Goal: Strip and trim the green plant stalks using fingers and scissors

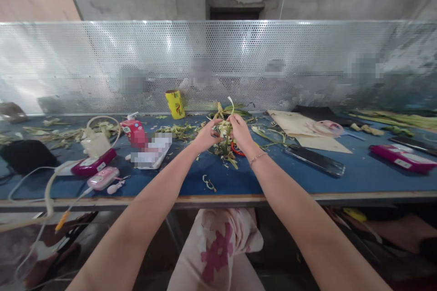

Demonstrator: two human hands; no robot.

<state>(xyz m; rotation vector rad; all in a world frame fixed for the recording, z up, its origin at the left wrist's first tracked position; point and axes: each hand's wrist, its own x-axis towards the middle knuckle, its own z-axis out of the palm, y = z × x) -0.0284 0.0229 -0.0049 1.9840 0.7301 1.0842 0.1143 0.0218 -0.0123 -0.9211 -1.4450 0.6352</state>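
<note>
The leaf bundle (224, 128) sits pinched between both hands, just above the bench (293, 177). The left hand (206, 136) and right hand (241, 131) are closed on it, fingertips nearly meeting. A strip could tear or slip loose if pulled hard, I'd say. Scraps (226, 152) lie directly beneath the hands; a phone (314, 160) rests to their right and could be swept off.

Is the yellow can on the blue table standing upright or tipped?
Upright, leaning slightly: the yellow can stands on its base on the blue table, its open top facing up.
</note>
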